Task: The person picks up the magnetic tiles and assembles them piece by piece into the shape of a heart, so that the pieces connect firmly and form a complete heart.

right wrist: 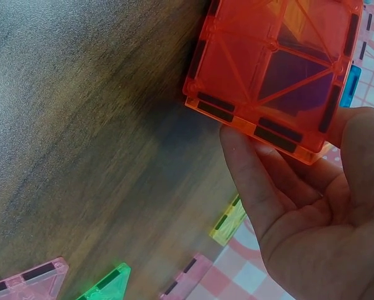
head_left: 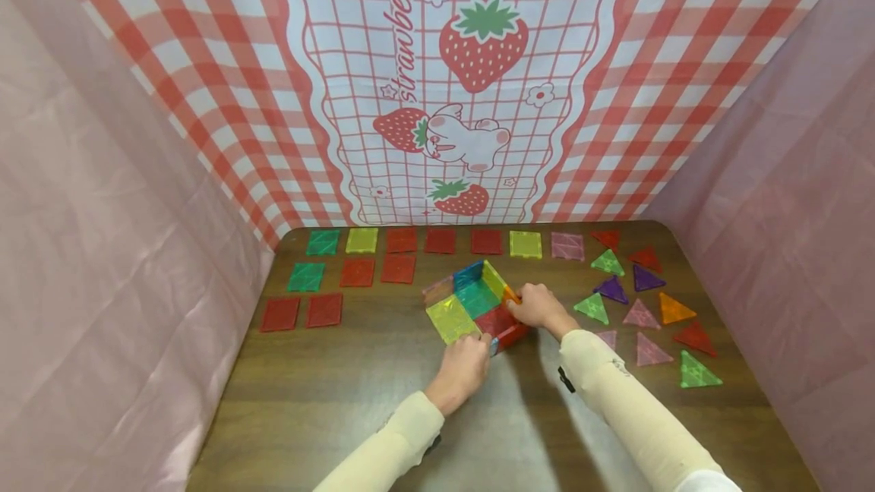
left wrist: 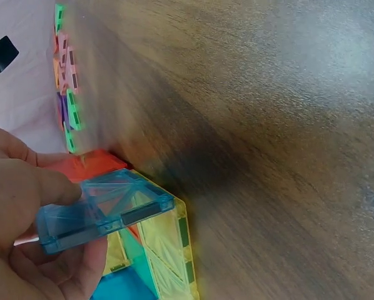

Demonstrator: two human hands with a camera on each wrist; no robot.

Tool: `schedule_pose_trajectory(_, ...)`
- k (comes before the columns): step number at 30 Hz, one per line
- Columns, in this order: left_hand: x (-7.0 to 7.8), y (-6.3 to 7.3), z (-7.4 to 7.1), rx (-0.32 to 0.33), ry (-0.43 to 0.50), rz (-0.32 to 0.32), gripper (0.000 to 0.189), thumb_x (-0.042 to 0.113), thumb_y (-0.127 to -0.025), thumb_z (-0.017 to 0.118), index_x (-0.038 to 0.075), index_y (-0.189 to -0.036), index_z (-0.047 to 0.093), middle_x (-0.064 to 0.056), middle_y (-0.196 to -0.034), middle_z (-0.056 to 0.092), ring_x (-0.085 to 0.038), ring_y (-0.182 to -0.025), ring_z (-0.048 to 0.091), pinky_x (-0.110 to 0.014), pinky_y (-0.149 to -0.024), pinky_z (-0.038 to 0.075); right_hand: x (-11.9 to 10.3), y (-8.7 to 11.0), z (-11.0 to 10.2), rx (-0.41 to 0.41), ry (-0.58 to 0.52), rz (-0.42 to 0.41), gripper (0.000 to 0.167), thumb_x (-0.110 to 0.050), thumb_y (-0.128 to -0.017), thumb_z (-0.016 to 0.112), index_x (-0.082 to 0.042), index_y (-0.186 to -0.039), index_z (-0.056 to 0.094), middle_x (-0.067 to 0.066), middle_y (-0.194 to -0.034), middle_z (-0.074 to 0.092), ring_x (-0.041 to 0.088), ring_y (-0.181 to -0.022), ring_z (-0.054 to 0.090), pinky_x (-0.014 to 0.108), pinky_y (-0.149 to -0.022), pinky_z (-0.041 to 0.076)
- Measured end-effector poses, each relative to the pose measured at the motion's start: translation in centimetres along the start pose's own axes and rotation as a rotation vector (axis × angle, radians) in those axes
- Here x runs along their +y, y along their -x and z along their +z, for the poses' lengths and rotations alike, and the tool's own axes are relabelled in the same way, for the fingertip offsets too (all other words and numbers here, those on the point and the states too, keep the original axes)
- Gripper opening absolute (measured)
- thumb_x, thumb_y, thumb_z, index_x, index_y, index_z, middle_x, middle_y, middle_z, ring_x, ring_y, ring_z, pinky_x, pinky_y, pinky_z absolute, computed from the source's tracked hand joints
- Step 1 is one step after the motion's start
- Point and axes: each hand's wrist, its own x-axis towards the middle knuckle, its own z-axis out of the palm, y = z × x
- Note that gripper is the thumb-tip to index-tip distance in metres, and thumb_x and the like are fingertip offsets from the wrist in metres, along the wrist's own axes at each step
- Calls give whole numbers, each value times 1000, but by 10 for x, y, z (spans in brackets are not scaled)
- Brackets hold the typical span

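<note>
An open box shape of translucent magnetic tiles stands mid-table, with yellow, green and red tiles as its floor. Blue (head_left: 469, 274), yellow (head_left: 496, 277) and red (head_left: 511, 336) tiles stand upright as walls. My left hand (head_left: 465, 367) is at the box's near corner, pinching a blue magnetic tile (left wrist: 106, 209) between thumb and fingers beside the red wall. On the right side, my right hand (head_left: 538, 307) grips an orange magnetic tile (right wrist: 237, 124) at the corner, where its edge meets the red wall tile.
Rows of square tiles, among them a dark red tile (head_left: 280, 314) and a green tile (head_left: 306, 277), lie along the back and left. Several triangle tiles, including an orange triangle (head_left: 676, 308), are spread at the right. Pink curtains (head_left: 116, 211) flank the wooden table (head_left: 307, 401).
</note>
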Motion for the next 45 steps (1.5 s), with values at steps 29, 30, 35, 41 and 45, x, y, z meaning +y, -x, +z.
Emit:
schedule_pose_trajectory(29,-214,20,-49,-158,2,-624,35,17,-93,58,-9,-116,61,-32,-112,58,-50,-105,59,-59,-85,53,-22,-28,-11,-17,-40,-96,61,-28,-101,59,-4,-153,39,32,-142,53,50,-123,57,64,-101,47)
schedule_pose_trajectory(30,-221,25,-47,-187,9,-652,37,18,-95,58,-10,-119,59,-33,-115,56,-51,-108,57,-60,-88,52,-25,-31,-10,-28,-40,-108,64,-28,-102,59,-9,-157,34,32,-146,49,50,-125,55,65,-103,45)
schedule_pose_trajectory(35,-242,42,-34,-240,53,-703,46,22,-99,58,-11,-130,50,-38,-129,45,-56,-118,48,-63,-94,48,-44,-49,-7,-99,0,-162,61,-22,-104,57,-25,-160,31,29,-148,39,47,-120,59,63,-102,47)
schedule_pose_trajectory(41,-244,46,-20,-255,67,-753,51,26,-102,54,-10,-136,45,-38,-134,42,-57,-124,43,-65,-99,42,-58,-60,-3,-153,71,-113,45,-22,-106,52,-17,-151,47,24,-149,42,44,-129,53,58,-105,47)
schedule_pose_trajectory(45,-238,43,-17,-265,84,-744,47,22,-102,56,-11,-133,45,-37,-127,46,-57,-119,45,-66,-97,43,-52,-61,-6,-113,79,-74,38,-19,-107,51,-11,-144,53,24,-142,50,42,-128,55,56,-103,48)
